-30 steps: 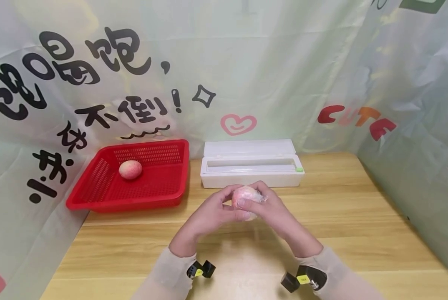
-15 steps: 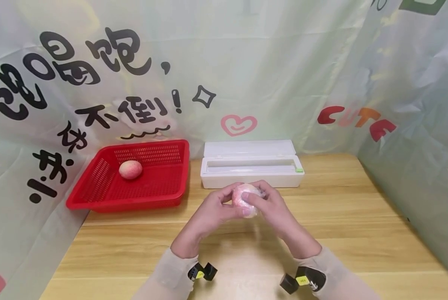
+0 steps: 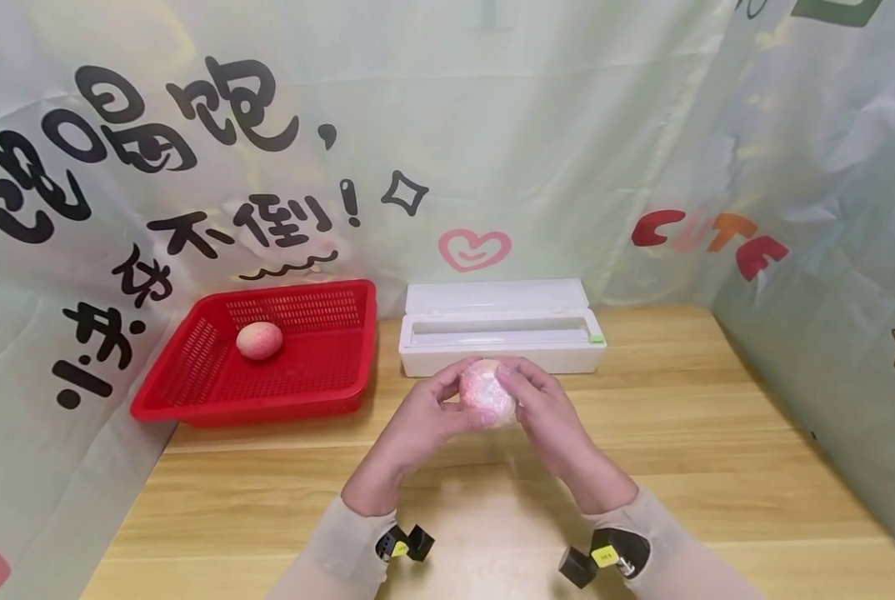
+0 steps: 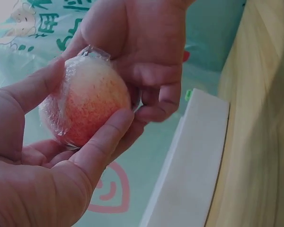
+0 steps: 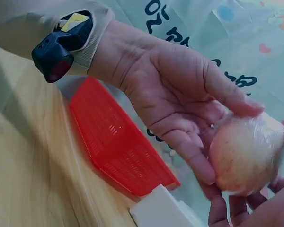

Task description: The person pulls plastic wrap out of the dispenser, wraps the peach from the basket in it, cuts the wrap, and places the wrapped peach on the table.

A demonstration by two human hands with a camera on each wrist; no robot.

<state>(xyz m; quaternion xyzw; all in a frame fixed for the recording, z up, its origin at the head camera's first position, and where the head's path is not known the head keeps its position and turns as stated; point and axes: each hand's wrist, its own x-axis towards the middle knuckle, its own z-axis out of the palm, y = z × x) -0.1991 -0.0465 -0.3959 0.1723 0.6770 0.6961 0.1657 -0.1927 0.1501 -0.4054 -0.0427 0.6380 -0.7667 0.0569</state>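
Note:
A peach (image 3: pixel 487 392) with clear plastic film on it is held above the table between both hands. My left hand (image 3: pixel 425 421) grips it from the left, thumb on the near side, as the left wrist view also shows with the peach (image 4: pixel 92 101). From the right, my right hand (image 3: pixel 556 417) holds it with the thumb pressed on its upper near side. Crumpled film gathers along one side of the fruit in the left wrist view. In the right wrist view the film looks tight and shiny over the peach (image 5: pixel 246 153). The far fingers are partly hidden.
On the left a red plastic basket (image 3: pixel 320 400) holds another peach (image 3: pixel 260 341). Behind the hands stands a long white box (image 3: pixel 500 361) with its lid raised and a green piece at its right end. Printed cloth (image 3: pixel 567 167) hangs behind the wooden table (image 3: pixel 680 433).
The peach has turned in the hands, so the loose film end seen at its right has gone from the head view. My right thumb has shifted up and to the right.

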